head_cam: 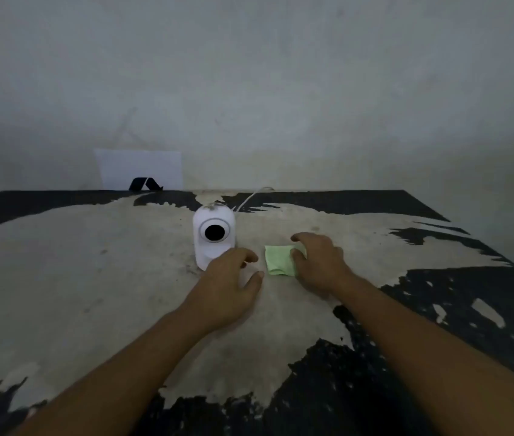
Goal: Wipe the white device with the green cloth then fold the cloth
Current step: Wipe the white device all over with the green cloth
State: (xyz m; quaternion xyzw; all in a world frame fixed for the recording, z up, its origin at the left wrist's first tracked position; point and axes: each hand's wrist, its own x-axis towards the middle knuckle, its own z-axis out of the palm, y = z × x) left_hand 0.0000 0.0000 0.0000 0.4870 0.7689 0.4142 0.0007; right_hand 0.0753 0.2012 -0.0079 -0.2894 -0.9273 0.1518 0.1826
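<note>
The white device [214,236] is standing upright on the worn counter [92,278]. The folded green cloth [278,260] is lying just right of it. The right hand [320,262] is resting its spread fingers on the cloth's right side, while the left hand [229,286] is hovering open near the device's base, holding nothing.

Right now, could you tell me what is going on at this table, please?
A person is working bare-handed at a worn table. The right hand rests on a small, folded green cloth lying flat beside the white device. The left hand is open, just in front of the device's base. The device stands upright, its cable trailing back toward the wall.
</note>
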